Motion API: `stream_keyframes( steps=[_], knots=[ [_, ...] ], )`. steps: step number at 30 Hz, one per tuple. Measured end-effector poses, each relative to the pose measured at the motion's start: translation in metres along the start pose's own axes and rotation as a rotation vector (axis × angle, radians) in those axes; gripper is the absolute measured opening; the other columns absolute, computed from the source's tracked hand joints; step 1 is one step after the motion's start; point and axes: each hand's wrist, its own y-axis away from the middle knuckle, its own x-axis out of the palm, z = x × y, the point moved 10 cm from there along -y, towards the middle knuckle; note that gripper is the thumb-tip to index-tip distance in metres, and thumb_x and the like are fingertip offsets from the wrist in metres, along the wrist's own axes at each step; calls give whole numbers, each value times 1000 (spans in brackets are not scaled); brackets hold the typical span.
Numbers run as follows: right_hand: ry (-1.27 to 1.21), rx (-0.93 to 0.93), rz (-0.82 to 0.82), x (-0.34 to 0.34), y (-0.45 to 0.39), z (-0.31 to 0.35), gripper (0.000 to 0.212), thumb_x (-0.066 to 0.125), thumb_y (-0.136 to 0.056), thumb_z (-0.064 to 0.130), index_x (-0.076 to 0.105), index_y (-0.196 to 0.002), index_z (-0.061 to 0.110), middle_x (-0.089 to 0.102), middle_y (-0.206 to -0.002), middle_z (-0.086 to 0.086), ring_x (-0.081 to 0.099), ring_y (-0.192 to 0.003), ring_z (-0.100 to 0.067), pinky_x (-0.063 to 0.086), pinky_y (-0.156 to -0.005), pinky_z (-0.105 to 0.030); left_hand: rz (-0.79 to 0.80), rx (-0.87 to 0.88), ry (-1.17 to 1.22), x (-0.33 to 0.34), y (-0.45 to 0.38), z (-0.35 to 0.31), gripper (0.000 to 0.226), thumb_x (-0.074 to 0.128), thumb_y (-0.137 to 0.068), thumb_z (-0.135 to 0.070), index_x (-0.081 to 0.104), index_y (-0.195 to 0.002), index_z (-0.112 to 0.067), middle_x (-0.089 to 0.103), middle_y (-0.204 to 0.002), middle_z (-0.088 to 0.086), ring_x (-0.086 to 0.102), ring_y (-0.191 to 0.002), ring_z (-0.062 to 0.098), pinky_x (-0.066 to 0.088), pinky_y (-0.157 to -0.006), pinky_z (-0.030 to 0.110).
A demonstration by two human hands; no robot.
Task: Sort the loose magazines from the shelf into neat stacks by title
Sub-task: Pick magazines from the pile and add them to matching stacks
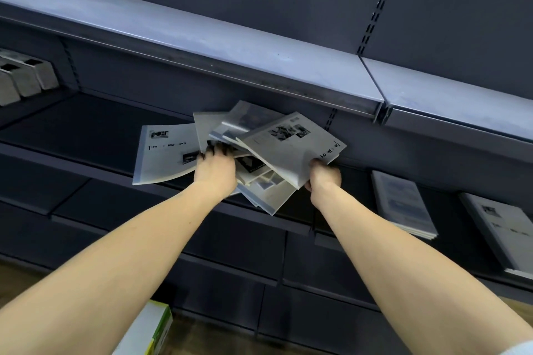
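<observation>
A loose pile of grey-white magazines (259,135) lies fanned out on the dark middle shelf (86,130). One magazine (164,155) with a black title and two small photos juts out at the pile's left. My left hand (215,166) rests on the pile's middle, fingers curled over the covers. My right hand (323,176) grips the lower corner of the top magazine (291,144), which is tilted and lifted off the others. Two neat stacks sit on the shelf to the right: a bluish-covered stack (402,202) and a grey-covered stack (504,228).
A pale upper shelf (202,37) overhangs the pile closely. Grey box-like items (26,78) stand at the far left of the middle shelf. Lower dark shelves run below. A white and green box (150,328) sits on the wooden floor.
</observation>
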Motion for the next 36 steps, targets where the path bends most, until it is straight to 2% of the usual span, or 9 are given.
stream_keyframes(
  steps=[3,7,11,18,22,24,27,31,36],
  knots=[
    [-29,32,-10,-6,10,4,45,68,-90,20,51,-130,6,62,-121,-7,64,-104,-22,54,-90,-32,13,-2,13,2,3,-4,57,53,-87,-18,37,-141,-6,42,-140,19,43,-127,36,37,-105,47],
    [110,78,56,-10,18,-2,29,82,-80,24,59,-92,12,64,-91,-3,65,-88,-22,59,-85,-37,-7,4,-8,-3,8,-12,55,57,-88,-26,42,-136,-6,46,-135,18,47,-124,36,40,-103,45],
    [230,-40,70,-18,16,9,51,70,-84,18,48,-129,12,62,-119,-8,60,-95,-26,57,-88,-43,-26,-4,-25,-6,14,-19,52,60,-87,-31,46,-132,-8,49,-133,17,48,-121,35,43,-100,44],
    [409,-154,200,-27,27,29,53,47,-95,6,34,-143,22,54,-119,-4,56,-98,-31,60,-68,-42,-28,-17,-52,-13,32,-29,46,53,-88,-23,48,-131,-7,48,-132,18,46,-124,36,40,-102,48],
    [468,-212,190,-42,23,35,52,42,-95,2,40,-143,22,59,-128,-4,57,-111,-30,51,-87,-36,-24,-17,-70,-15,41,-36,47,55,-84,-20,48,-128,-8,48,-131,16,44,-124,34,40,-102,49],
    [473,-202,198,-50,21,34,49,42,-94,3,43,-140,23,60,-126,-2,58,-106,-30,55,-89,-42,-21,-16,-85,-16,44,-40,47,55,-84,-20,47,-129,-9,48,-130,16,45,-123,33,40,-102,47],
    [451,-195,199,-61,22,35,45,44,-94,6,47,-135,24,59,-117,0,58,-102,-28,55,-86,-42,-19,-15,-100,-19,49,-48,46,54,-86,-19,46,-130,-10,49,-131,15,45,-123,32,39,-102,43],
    [457,-202,218,-74,23,38,36,46,-94,9,50,-127,22,58,-109,-1,59,-98,-28,51,-65,-34,-15,-1,-111,-23,58,-62,51,52,-87,-17,41,-136,-11,46,-134,16,42,-126,33,35,-104,45],
    [452,-204,225,-83,22,36,34,49,-94,12,52,-127,18,62,-112,-5,61,-103,-31,50,-66,-34,-24,2,-92,-25,68,-70,46,52,-90,-17,42,-135,-11,46,-134,15,42,-127,32,35,-106,44]
  ],
)
